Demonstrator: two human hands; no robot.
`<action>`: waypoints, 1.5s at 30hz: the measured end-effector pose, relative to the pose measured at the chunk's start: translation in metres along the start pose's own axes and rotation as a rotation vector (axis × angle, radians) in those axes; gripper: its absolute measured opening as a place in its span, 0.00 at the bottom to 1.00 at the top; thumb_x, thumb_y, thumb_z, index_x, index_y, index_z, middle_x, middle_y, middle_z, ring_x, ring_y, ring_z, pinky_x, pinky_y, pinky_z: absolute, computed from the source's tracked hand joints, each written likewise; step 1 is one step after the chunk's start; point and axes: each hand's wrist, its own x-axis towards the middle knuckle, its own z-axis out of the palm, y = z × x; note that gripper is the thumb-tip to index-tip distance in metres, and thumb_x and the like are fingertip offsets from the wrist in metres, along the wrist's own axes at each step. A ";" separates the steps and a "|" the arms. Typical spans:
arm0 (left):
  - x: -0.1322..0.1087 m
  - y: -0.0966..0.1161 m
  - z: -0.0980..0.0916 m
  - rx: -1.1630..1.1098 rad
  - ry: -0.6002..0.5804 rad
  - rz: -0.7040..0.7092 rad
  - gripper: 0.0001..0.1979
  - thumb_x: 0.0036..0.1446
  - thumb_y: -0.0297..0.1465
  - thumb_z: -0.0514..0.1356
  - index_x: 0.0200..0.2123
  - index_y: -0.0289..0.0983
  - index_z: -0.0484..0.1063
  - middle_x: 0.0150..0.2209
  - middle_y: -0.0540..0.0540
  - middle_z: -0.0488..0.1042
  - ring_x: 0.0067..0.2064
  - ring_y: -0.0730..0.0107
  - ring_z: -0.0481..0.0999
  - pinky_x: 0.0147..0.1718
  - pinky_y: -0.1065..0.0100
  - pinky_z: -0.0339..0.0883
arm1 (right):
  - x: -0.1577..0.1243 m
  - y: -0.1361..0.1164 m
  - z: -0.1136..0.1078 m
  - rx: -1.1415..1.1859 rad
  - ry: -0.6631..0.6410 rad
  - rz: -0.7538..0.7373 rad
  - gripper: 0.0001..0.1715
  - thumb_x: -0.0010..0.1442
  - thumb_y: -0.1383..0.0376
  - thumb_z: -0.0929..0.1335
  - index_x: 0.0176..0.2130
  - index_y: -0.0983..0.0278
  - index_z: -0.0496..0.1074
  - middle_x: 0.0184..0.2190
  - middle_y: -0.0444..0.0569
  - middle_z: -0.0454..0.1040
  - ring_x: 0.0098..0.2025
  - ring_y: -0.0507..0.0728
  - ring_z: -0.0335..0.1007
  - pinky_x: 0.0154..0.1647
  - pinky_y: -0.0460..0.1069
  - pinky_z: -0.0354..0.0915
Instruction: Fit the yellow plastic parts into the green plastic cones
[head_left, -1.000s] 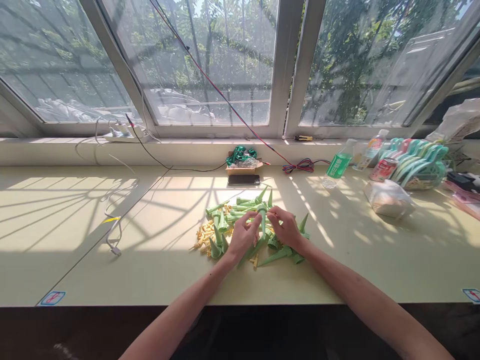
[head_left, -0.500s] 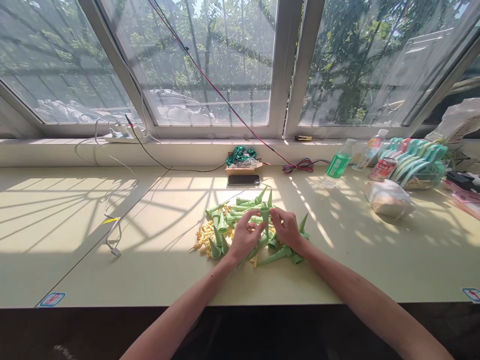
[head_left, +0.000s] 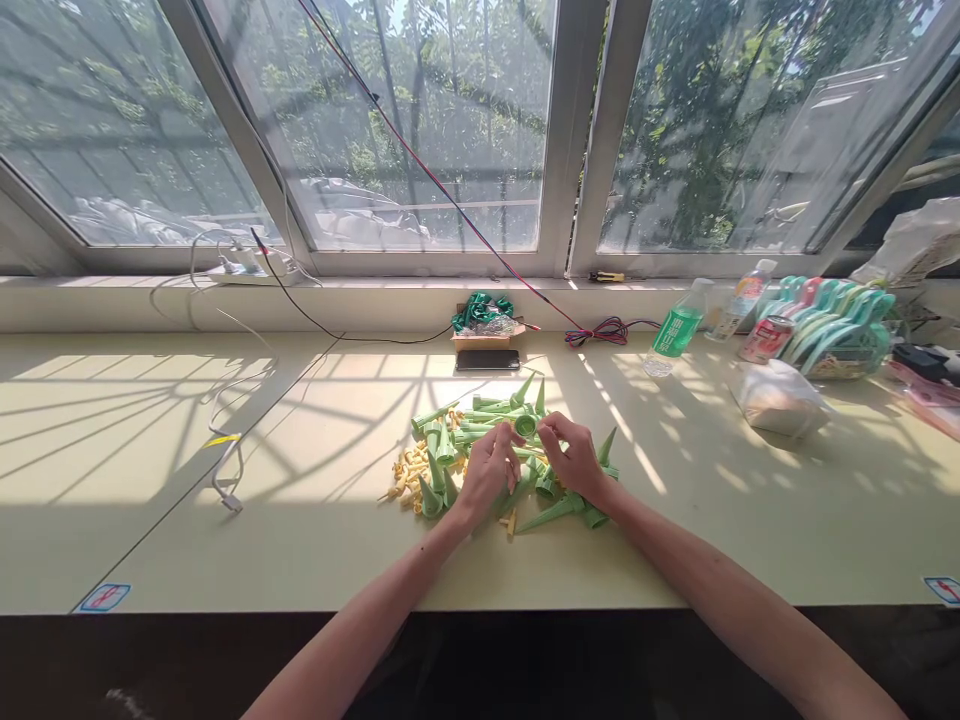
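A heap of green plastic cone spikes (head_left: pixel 480 420) lies on the pale yellow table (head_left: pixel 315 540), with small yellow parts (head_left: pixel 409 470) piled at its left. Both my hands hover over the heap's middle. My left hand (head_left: pixel 491 470) is curled, its fingers pinched on one green cone (head_left: pixel 526 426) whose open round end faces up. My right hand (head_left: pixel 574 455) is also closed, fingertips pinching at the same cone from the right; what else it holds is too small to make out.
A black phone (head_left: pixel 487 360) and a small box of green items (head_left: pixel 484 318) lie behind the heap. White cables (head_left: pixel 225 420) trail at left. Bottles (head_left: pixel 675 335), a can (head_left: pixel 765 340), a bag (head_left: pixel 776 398) and teal hangers (head_left: pixel 844 320) stand at right.
The green cone between my hands has tipped from upright to show its open end. My left hand has closed in on it; my right hand stayed in place.
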 end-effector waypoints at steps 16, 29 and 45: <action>-0.002 0.008 -0.001 -0.055 -0.034 -0.050 0.21 0.63 0.50 0.54 0.32 0.37 0.64 0.17 0.52 0.67 0.17 0.73 0.66 0.15 0.73 0.59 | -0.002 0.007 -0.001 -0.009 -0.124 -0.021 0.16 0.68 0.55 0.61 0.35 0.62 0.68 0.24 0.44 0.69 0.25 0.52 0.64 0.26 0.46 0.61; -0.005 0.007 0.000 0.065 -0.069 0.017 0.22 0.58 0.43 0.63 0.50 0.37 0.69 0.20 0.55 0.67 0.18 0.76 0.66 0.16 0.74 0.62 | 0.001 0.007 0.000 -0.058 -0.036 0.021 0.27 0.71 0.55 0.57 0.22 0.61 0.57 0.17 0.39 0.54 0.20 0.49 0.48 0.22 0.47 0.49; -0.003 0.000 0.002 0.048 -0.078 0.063 0.22 0.61 0.40 0.61 0.56 0.38 0.67 0.31 0.50 0.71 0.19 0.81 0.65 0.15 0.76 0.60 | 0.000 0.010 0.002 -0.091 -0.013 0.030 0.28 0.71 0.55 0.58 0.21 0.62 0.58 0.16 0.38 0.52 0.19 0.48 0.46 0.22 0.46 0.48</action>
